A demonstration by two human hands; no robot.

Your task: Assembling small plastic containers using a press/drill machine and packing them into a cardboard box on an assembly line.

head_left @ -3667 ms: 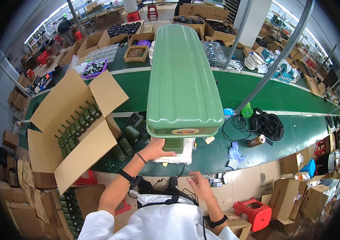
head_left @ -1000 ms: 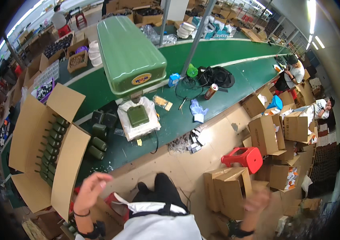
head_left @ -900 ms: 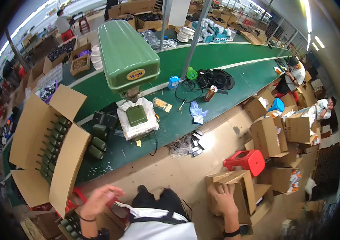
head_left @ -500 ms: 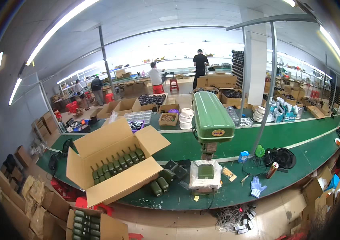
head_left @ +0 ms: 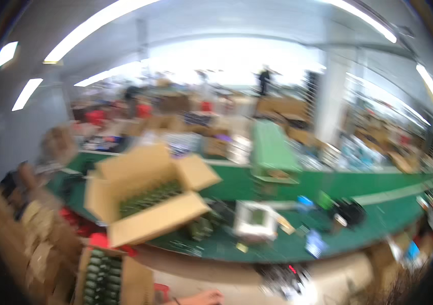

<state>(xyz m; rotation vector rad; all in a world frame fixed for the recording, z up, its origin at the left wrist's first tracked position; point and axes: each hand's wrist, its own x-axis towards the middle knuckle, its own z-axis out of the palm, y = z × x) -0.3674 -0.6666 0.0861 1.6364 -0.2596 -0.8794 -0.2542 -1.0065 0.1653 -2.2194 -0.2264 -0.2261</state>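
My left hand [head_left: 205, 298] shows at the bottom edge, cut off by it and smeared by motion. Its fingers point right; whether they hold anything I cannot tell. Nearest to it, on the left, is a low open carton [head_left: 139, 284] with rows of dark green handheld units [head_left: 98, 277]. On the bench stands a bigger open carton [head_left: 158, 223] with similar units, their thin antennas upright. Loose dark green units [head_left: 200, 229] lie beside it. A green piece [head_left: 258, 217] rests on the white-covered base [head_left: 242, 229] under a green bench press [head_left: 276, 150]. My right hand is out of view.
The green bench [head_left: 287, 249] curves across the middle. On its right lie a blue-white glove [head_left: 315, 244], a can [head_left: 338, 222] and a black coiled item [head_left: 350, 211]. A cable pile [head_left: 282, 282] sits below the bench. Brown cartons stand at far left.
My left hand has come into view at the bottom. The whole view has shifted and blurred. The cartons, the press and the piece under it look the same.
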